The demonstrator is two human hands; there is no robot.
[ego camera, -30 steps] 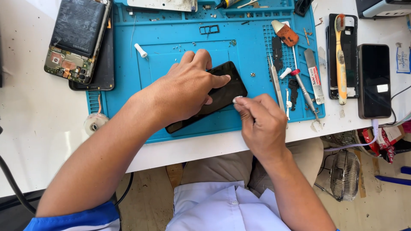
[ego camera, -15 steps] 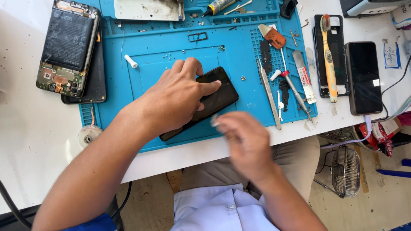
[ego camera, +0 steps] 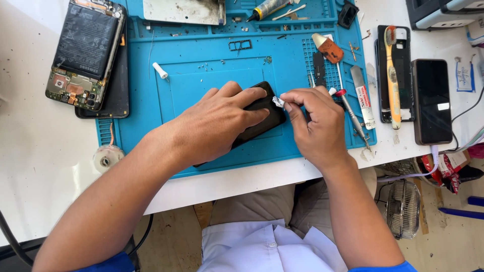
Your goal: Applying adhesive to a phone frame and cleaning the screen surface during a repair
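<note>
- Your left hand point(ego camera: 217, 121) lies flat and spread over a black rectangular smartphone point(ego camera: 262, 118), pinning it to the blue silicone repair mat point(ego camera: 201, 75). The phone sits at a slant near the mat's middle, mostly hidden under your palm; its upper right corner shows.
- Your right hand point(ego camera: 315, 126) is closed in a narrow pinch on a small white scrap point(ego camera: 278, 102), perhaps a wipe or tape piece; too small to tell. The scrap touches the phone's upper right corner.
- Step in hand, as a judgement: working that corner edge, wiping or peeling, while the phone is held steady.
- Next move calls for firm downward pressure from the left hand so the phone cannot skate, and light, short strokes along the edge from the pinch.
- Just right of your right hand: a red-tipped metal screwdriver point(ego camera: 350, 111) and other tools on the mat's edge.
- Far left: an opened phone with exposed black battery and circuit board point(ego camera: 85, 50), well apart.
- Right, off the mat: an orange-handled toothbrush point(ego camera: 392, 70) on a black phone frame, beside a dark-screened phone point(ego camera: 431, 100).
</note>
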